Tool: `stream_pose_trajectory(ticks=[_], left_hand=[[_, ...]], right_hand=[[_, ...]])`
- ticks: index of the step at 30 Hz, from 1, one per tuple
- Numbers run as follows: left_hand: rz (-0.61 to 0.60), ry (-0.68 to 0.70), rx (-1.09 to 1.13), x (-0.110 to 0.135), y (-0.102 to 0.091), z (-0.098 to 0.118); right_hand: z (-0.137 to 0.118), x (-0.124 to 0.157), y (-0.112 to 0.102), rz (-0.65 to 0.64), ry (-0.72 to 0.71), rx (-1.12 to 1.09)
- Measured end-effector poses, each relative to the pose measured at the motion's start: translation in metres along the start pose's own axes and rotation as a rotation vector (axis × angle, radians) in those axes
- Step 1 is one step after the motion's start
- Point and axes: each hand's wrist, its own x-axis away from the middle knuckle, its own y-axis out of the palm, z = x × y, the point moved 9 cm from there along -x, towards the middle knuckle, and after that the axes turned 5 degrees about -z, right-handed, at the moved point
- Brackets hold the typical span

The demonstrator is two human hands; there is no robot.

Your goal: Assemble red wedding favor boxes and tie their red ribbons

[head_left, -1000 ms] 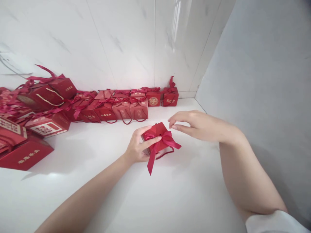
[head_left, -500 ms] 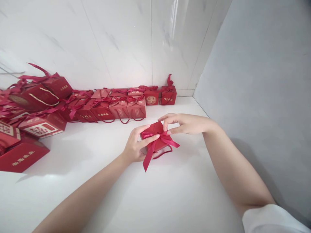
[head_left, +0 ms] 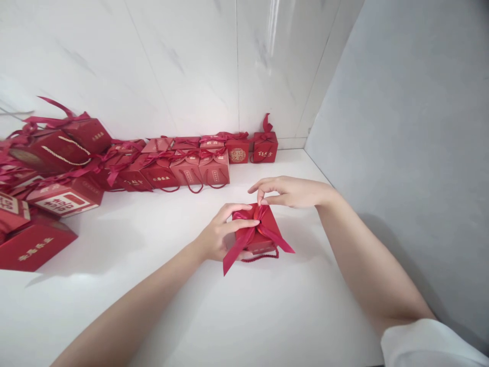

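A small red gift box [head_left: 272,219] is in front of me, a red rope handle [head_left: 263,257] hanging at its near side. Across its top runs a red ribbon [head_left: 237,250], tied in the middle, with two tails spread toward me. My left hand [head_left: 219,234] grips the box from the left; its index fingertip presses by the ribbon's knot and the thumb is at the lower near side. At the back edge of the lid, my right hand [head_left: 280,191] pinches a loop of the ribbon between thumb and finger.
A row of red gift boxes [head_left: 166,173] with ribbons lines the tiled wall [head_left: 191,66] at the back. More boxes are piled at the left, among them a large red box [head_left: 42,242]. A grey wall [head_left: 412,127] bounds the white table [head_left: 244,316] on the right.
The box has shifted slightly right and toward me and turned a little. My right hand now draws up a ribbon loop at the back. My left hand moved along with the box.
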Motion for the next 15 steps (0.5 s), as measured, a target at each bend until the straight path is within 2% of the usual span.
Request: stream_pose_trajectory(ticks=[7, 10, 13, 15], left_hand=[[0.013, -0.013, -0.043, -0.004, -0.001, 0.001], [0.008, -0.005, -0.053, -0.002, 0.001, 0.0], [0.005, -0.033, -0.051, 0.005, 0.006, -0.008], [-0.004, -0.092, 0.01, 0.009, 0.012, -0.018]], right_hand=[[0.007, -0.007, 0.006, -0.007, -0.007, 0.03], [0.001, -0.003, -0.002, 0.076, -0.004, 0.074], [-0.027, 0.013, -0.019, 0.215, -0.077, 0.089], [-0.059, 0.03, -0.022, 0.237, -0.196, 0.027]])
